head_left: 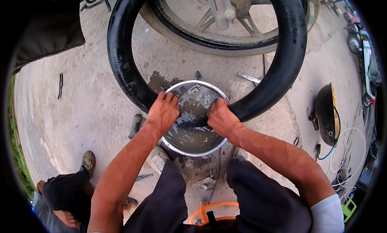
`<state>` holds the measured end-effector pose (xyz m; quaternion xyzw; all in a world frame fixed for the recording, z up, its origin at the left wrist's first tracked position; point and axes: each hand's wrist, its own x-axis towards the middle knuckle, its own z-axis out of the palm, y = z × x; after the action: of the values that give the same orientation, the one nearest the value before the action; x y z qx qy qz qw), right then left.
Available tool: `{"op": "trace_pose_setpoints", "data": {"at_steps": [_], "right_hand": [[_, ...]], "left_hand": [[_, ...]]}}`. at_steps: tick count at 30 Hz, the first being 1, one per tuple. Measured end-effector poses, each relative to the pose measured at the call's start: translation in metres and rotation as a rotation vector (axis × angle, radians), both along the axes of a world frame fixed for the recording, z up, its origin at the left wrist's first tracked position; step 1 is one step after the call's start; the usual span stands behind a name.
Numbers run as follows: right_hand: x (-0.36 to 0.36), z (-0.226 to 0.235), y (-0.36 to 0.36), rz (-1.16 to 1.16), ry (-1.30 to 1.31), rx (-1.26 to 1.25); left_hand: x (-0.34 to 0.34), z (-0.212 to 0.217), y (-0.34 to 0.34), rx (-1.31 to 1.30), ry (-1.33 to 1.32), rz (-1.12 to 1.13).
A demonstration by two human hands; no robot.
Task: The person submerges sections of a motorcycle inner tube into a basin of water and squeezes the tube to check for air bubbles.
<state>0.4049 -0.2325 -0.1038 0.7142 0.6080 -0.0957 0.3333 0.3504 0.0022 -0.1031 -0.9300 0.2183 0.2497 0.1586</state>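
Observation:
A large black inflated inner tube (pixel 119 64) stretches away from me, its near part lowered into a round metal basin (pixel 195 154) of murky water (pixel 197 100). My left hand (pixel 164 109) is closed around the tube at the basin's left side. On the right side my right hand (pixel 221 118) grips it too, knuckles up. Between the hands the tube section lies partly under the water, where ripples and reflections blur its outline. The basin stands on the ground between my feet. My fingertips beneath the tube are hidden.
Beyond the basin is a spoked motorcycle wheel (pixel 240 5), with a metal lever (pixel 250 77) on the concrete. To the right sit a black rounded container (pixel 325 116) and a coiled white hose (pixel 354 130). Another person (pixel 66 196) is low at left. Below me shows an orange frame (pixel 225 204).

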Motion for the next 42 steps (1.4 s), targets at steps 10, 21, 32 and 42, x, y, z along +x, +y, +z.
{"op": "trace_pose_setpoints", "data": {"at_steps": [10, 21, 32, 42], "right_hand": [[0.002, 0.006, 0.001, -0.005, 0.031, 0.031], [0.0, 0.009, 0.004, 0.003, -0.002, 0.002], [0.0, 0.005, 0.004, 0.011, -0.023, -0.013], [0.001, 0.002, 0.004, -0.009, 0.018, -0.025]], "left_hand": [[0.003, -0.001, 0.0, 0.007, 0.015, 0.008], [0.002, -0.002, -0.002, -0.011, -0.029, 0.02], [0.002, -0.002, -0.001, -0.052, -0.073, 0.022], [0.003, -0.003, -0.003, -0.055, -0.066, 0.032]]}}
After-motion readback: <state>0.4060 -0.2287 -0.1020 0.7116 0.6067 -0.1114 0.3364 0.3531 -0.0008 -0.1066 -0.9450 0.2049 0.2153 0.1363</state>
